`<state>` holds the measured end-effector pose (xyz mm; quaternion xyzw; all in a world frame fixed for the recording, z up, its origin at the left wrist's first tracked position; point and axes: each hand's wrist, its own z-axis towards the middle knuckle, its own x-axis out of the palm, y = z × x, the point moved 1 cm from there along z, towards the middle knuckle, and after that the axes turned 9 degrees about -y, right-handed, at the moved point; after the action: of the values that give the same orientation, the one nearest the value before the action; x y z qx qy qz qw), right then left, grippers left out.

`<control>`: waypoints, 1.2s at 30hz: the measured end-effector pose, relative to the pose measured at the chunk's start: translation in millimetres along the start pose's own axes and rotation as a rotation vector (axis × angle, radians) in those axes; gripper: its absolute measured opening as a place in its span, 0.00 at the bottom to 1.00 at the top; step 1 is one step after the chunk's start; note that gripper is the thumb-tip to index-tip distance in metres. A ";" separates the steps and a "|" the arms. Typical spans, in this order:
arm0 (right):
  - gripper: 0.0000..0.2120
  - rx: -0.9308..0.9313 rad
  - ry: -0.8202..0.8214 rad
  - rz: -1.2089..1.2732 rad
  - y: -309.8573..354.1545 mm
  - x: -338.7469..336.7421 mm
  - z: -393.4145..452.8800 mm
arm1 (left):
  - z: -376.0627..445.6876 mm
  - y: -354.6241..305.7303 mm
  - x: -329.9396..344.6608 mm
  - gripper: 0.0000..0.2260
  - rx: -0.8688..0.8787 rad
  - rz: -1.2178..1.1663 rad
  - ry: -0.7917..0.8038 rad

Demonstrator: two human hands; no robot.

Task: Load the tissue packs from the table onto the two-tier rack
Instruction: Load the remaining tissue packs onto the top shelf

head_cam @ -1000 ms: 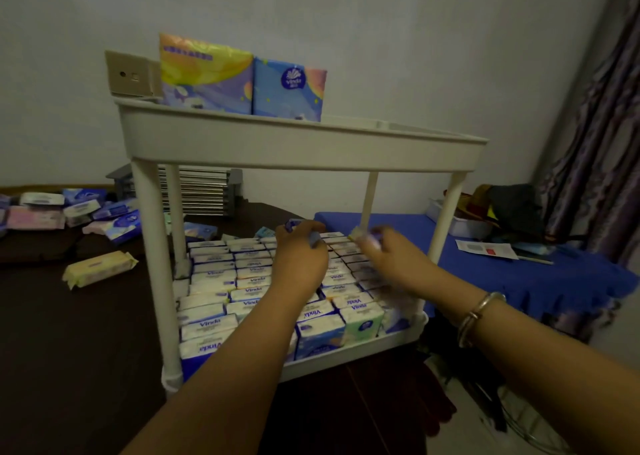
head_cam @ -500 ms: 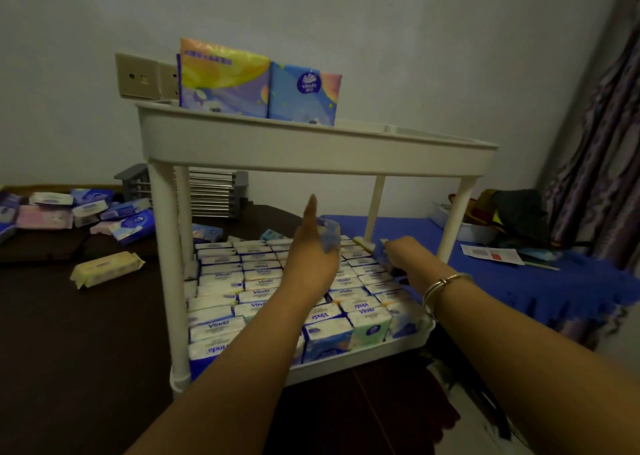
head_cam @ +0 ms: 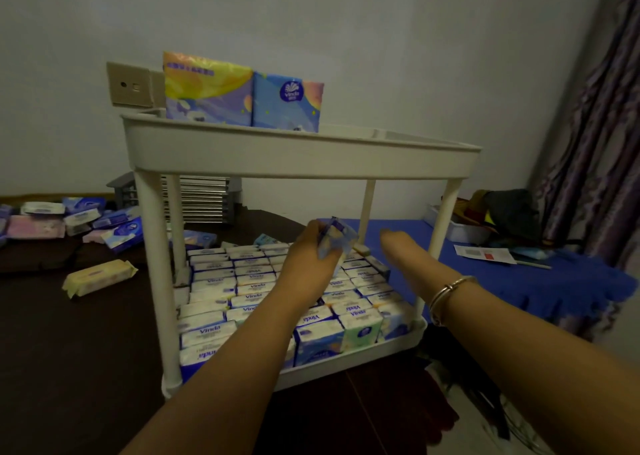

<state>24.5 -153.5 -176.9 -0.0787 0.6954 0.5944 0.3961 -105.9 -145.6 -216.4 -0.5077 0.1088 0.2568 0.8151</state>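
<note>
The step in hand looks like filling the last gaps at the far end of the lower tier of the white plastic two-tier rack (head_cam: 301, 158), which stands on the dark brown table (head_cam: 69, 350). The left hand (head_cam: 313, 264) reaches in between the tiers with its fingers curled round a small blue and white tissue pack (head_cam: 334, 241), lifted above the far rows. The right hand (head_cam: 403, 247), a metal bangle (head_cam: 450, 290) on its wrist, reaches to the far right of the same tier; it is blurred and seen from behind, so I cannot tell whether its fingers are open or hold anything. The lower tier is already packed with upright rows of small white and blue tissue packs (head_cam: 256, 286), tight side by side. On the upper tier only two large colourful tissue packs (head_cam: 242, 91) stand at the far left. More loose tissue packs (head_cam: 86, 219) lie on the table well to the left, and a pale yellow flat pack (head_cam: 100, 276) lies nearer the rack. The next move probably calls for finding a free slot at the far edge and sliding the held pack in upright without toppling its neighbours; after that the upper tier would take the remaining packs.
</note>
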 end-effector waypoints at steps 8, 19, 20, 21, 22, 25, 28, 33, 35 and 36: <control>0.05 -0.375 0.191 0.316 -1.2 8.0 2.1 | -3.5 -0.7 1.0 0.13 0.066 -0.073 0.018; 0.15 -0.850 -0.313 -0.830 15.7 -24.9 -26.3 | -7.1 12.6 7.6 0.17 0.159 0.287 0.114; 0.13 -0.832 -0.313 -0.919 19.0 -26.6 -29.7 | -7.6 12.8 8.5 0.16 0.194 0.346 0.127; 0.11 -0.811 -0.296 -1.009 21.6 -28.0 -32.6 | -7.7 13.0 9.3 0.16 0.219 0.391 0.137; 0.10 -0.807 -0.277 -1.089 21.6 -28.8 -34.0 | -7.8 12.9 9.8 0.16 0.225 0.422 0.150; 0.12 -0.793 -0.228 -1.251 11.1 -24.3 -30.0 | -6.2 14.4 10.5 0.16 0.209 0.442 0.165; 0.15 -0.697 -0.108 -1.319 -1.6 -13.5 -22.6 | -5.8 14.7 10.3 0.16 0.198 0.442 0.167; 0.17 -0.600 0.155 -1.452 -11.2 -3.1 -24.2 | -4.8 14.0 10.5 0.16 0.189 0.438 0.184; 0.20 -0.620 0.148 -1.489 -13.7 -2.3 -25.3 | -5.3 14.4 10.2 0.16 0.195 0.439 0.189; 0.20 -0.637 0.131 -1.488 -14.7 -2.0 -25.4 | -4.9 14.5 9.8 0.16 0.189 0.427 0.192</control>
<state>22.8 -180.9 -187.4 -0.6640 0.2802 0.3388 0.6048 -104.9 -141.8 -234.2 -0.4169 0.3141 0.3626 0.7721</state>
